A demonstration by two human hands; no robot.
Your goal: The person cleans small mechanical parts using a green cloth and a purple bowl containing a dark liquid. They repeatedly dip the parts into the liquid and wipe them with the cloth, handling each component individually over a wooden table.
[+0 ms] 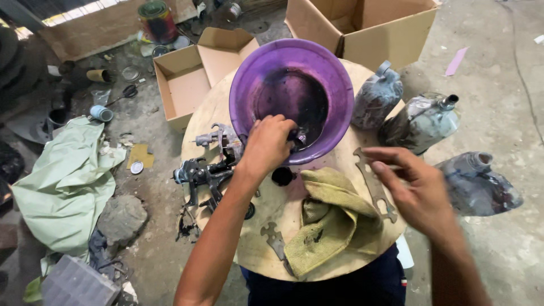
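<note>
A purple plastic basin (249,73) with dark liquid in its bottom stands on a round wooden board (215,107). My left hand (266,144) reaches over the basin's near rim, fingers closed on a small dark part that I cannot make out. My right hand (416,190) hovers with fingers spread above a flat metal wrench (368,175) and a yellow-green rag (326,224); it holds nothing. A dark spray gun (201,175) and a grey spray gun body (218,136) lie on the board's left side, beside my left wrist.
Three paint-stained metal cups (377,99) (422,122) (479,184) lie at the board's right. A second flat tool (273,238) rests near the front edge. Open cardboard boxes (190,73) (362,28), a paint can (157,21), a pale green cloth (65,187) and a stone (119,218) are on the concrete floor.
</note>
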